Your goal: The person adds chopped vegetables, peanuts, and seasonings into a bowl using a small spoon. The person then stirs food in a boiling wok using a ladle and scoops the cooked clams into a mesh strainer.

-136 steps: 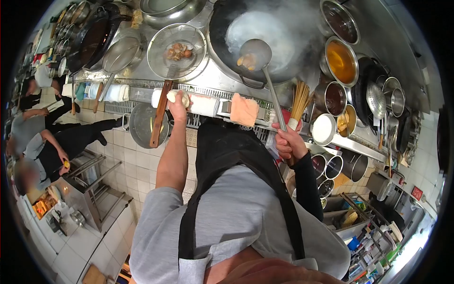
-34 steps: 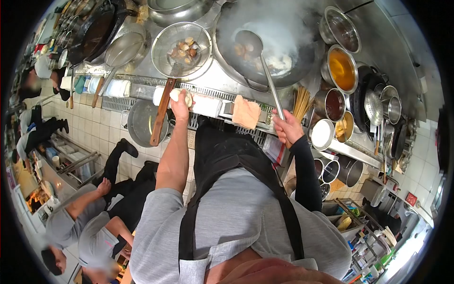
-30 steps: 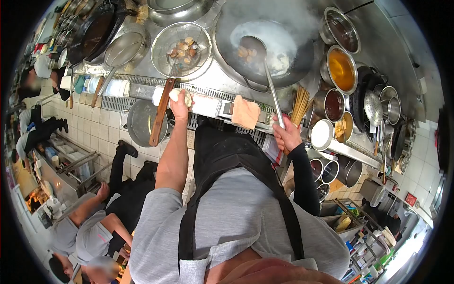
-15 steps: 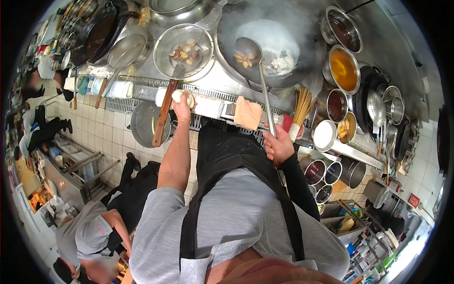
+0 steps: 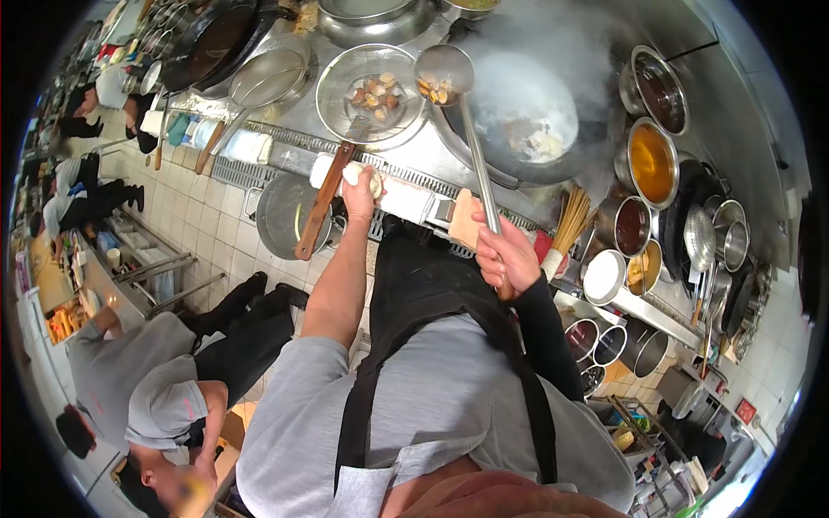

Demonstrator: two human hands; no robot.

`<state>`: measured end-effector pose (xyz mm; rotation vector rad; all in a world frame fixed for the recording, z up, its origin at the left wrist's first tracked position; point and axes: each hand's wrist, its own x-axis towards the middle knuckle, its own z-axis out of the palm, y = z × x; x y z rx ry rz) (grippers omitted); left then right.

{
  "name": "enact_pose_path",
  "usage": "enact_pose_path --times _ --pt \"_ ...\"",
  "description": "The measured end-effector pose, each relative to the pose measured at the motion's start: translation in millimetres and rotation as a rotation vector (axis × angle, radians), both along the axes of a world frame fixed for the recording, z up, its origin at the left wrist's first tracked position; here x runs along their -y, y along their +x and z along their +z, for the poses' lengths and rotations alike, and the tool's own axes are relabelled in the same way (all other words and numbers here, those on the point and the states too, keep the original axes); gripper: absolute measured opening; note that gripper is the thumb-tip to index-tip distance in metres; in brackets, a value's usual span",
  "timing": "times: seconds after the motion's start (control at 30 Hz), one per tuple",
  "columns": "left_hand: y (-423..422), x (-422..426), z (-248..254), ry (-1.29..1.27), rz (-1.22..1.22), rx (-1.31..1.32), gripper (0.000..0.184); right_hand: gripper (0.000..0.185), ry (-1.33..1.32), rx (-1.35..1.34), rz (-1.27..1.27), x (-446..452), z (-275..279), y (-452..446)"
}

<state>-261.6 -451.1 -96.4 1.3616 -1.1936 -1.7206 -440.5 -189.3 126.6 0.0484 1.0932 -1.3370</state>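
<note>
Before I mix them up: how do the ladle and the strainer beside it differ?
The ladle has a smaller bowl; the strainer is wider and meshed. The ladle's shaft is metal; the strainer's handle is wooden. The right hand grips the ladle; no hand clearly grips the strainer. Both hold shell-like pieces.

A bamboo brush [image 5: 571,226] sits beside a pot [image 5: 606,224] of dark sauce [image 5: 633,226] — at left, a grey-shirted co-worker [image 5: 168,404].
</note>
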Motion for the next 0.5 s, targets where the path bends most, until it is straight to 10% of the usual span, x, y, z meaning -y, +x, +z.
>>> enact_pose_path --times 0.5 --pt "1.0 -0.6 -8.9 0.011 0.013 0.051 0.032 0.035 0.109 -0.667 -0.243 10.0 -70.5 -37.3"
